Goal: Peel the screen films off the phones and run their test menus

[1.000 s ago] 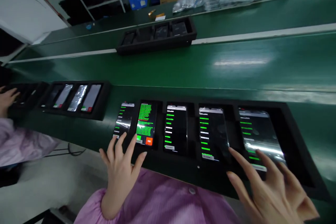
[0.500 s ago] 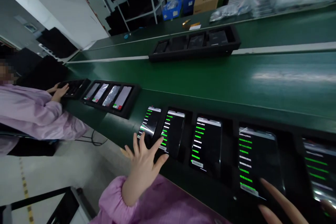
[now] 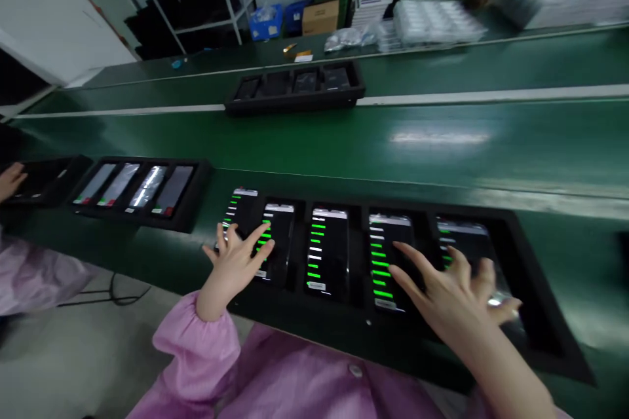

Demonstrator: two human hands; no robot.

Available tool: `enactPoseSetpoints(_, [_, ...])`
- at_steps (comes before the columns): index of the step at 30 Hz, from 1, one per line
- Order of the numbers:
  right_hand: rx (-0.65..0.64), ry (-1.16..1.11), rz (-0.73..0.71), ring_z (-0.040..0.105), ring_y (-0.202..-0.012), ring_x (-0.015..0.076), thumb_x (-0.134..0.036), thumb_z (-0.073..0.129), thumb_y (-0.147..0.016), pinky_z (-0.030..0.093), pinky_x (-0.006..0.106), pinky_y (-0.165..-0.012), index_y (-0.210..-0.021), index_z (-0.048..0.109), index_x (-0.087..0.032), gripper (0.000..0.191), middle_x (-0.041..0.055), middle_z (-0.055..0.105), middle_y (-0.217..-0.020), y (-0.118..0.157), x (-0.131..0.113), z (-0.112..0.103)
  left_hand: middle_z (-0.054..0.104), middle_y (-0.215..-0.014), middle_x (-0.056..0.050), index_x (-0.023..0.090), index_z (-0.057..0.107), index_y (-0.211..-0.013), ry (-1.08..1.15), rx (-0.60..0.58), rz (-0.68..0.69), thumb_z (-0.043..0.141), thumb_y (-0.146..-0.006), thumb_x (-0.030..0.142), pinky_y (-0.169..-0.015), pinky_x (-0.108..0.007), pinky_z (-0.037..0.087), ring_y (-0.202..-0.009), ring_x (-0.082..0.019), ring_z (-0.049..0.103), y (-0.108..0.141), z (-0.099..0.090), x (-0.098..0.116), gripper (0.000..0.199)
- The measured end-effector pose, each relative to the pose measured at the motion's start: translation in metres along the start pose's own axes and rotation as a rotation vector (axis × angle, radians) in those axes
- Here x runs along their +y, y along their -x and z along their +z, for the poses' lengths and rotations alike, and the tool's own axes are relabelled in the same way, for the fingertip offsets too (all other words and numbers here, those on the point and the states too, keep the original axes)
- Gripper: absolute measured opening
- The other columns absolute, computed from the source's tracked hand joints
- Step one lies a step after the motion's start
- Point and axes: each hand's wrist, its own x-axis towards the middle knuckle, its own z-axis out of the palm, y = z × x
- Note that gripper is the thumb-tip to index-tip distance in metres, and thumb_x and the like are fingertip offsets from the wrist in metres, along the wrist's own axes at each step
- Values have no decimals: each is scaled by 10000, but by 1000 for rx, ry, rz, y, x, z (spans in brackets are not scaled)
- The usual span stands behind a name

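Several smartphones with lists of green and white lines on dark screens lie in a row at a black tray (image 3: 550,314). My left hand (image 3: 236,258) is spread over the leftmost phone (image 3: 242,209) and its neighbour (image 3: 280,249), the index finger at the neighbour's screen. Between my hands lies a middle phone (image 3: 334,249), uncovered. My right hand (image 3: 452,285) has its fingers apart over another phone (image 3: 390,232) and the rightmost phone (image 3: 469,236), partly hiding both. Whether the fingertips touch the glass I cannot tell. Neither hand holds anything.
To the left, a second black tray (image 3: 189,209) holds several phones with lighter screens. Another person's hand (image 3: 10,181) is at a further tray (image 3: 52,193). Across the green bench (image 3: 304,137) stands a tray with dark items (image 3: 295,101). Clear plastic trays (image 3: 435,19) sit behind.
The view has swung right, so the trays appear further left. My right hand, only partly seen before, now shows fully above the right-hand phones. My left hand stays over the left phones.
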Motion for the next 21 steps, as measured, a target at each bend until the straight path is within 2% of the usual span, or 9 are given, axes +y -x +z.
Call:
enactPoseSetpoints(2, [-23, 168, 68, 315, -1435, 658, -799, 532, -935, 290, 987, -849, -1399, 671, -446, 599, 220, 536, -1446, -1, -7, -7, 311, -1669, -173, 487, 495, -1545, -3, 32, 3, 320, -1018, 749, -1098, -940, 126, -1624, -540, 61, -2, 4, -4, 613])
enactPoseSetpoints(4, [-66, 197, 80, 326, -1453, 627, -754, 499, -981, 322, 978, -863, -1432, 639, -471, 551, 192, 528, -1475, -3, -9, -25, 349, -1653, -185, 483, 519, -1529, -6, 82, 2, 345, -1010, 754, -1059, -961, 154, -1607, -561, 117, -4, 9, -9, 610])
enactPoseSetpoints(6, [-16, 117, 56, 372, -1476, 525, -652, 488, -1038, 381, 873, -1016, -1454, 629, -426, 494, 167, 523, -1493, -4, -4, -51, 363, -1647, -190, 477, 517, -1533, -7, 105, 0, 353, -1005, 758, -1034, -974, 157, -1598, -570, 139, -5, 14, -16, 620])
enactPoseSetpoints(8, [101, 13, 24, 484, -1420, 406, -527, 499, -1073, 419, 697, -1132, -1414, 664, -341, 422, 154, 567, -1444, -1, 8, -78, 380, -1635, -184, 468, 513, -1540, -5, 118, -6, 327, -1005, 769, -1040, -973, 136, -1599, -571, 138, -6, 18, -19, 641])
enactPoseSetpoints(11, [172, -71, 6, 650, -1205, 288, -391, 502, -1084, 526, 489, -1056, -1245, 740, -268, 312, 118, 673, -1271, 12, 32, -104, 348, -1663, -135, 433, 565, -1510, 12, 284, 69, 312, -1003, 785, -1056, -968, 83, -1586, -615, 88, -2, 20, -15, 667])
enactPoseSetpoints(14, [128, -67, -1, 700, -1100, 248, -352, 490, -1086, 580, 413, -948, -1112, 773, -245, 304, 100, 703, -1206, 29, 48, -107, 261, -1719, -51, 391, 713, -1360, 30, 465, 414, 368, -1026, 712, -1147, -916, 94, -1596, -603, 49, 9, 24, 2, 577])
enactPoseSetpoints(17, [92, -59, -29, 691, -1115, 249, -349, 491, -1085, 580, 428, -962, -1088, 794, -256, 316, 98, 702, -1235, 40, 51, -96, 395, -1651, -43, 463, 754, -1273, -11, 350, 822, 435, -1053, 580, -1178, -899, 152, -1615, -508, 167, 15, 34, 26, 404])
enactPoseSetpoints(19, [83, -51, -44, 670, -1144, 266, -355, 491, -1083, 565, 470, -992, -1122, 802, -274, 324, 100, 695, -1265, 43, 51, -89, 472, -1599, -65, 491, 727, -1304, -62, 283, 894, 486, -1050, 530, -1145, -935, 150, -1594, -482, 247, 11, 43, 42, 352])
enactPoseSetpoints(21, [80, -47, -53, 641, -1196, 295, -366, 508, -1077, 546, 517, -1021, -1170, 800, -282, 318, 114, 677, -1317, 44, 50, -85, 495, -1587, -82, 466, 718, -1329, -91, 282, 834, 523, -1046, 490, -1139, -943, 138, -1579, -474, 281, 3, 49, 57, 345])
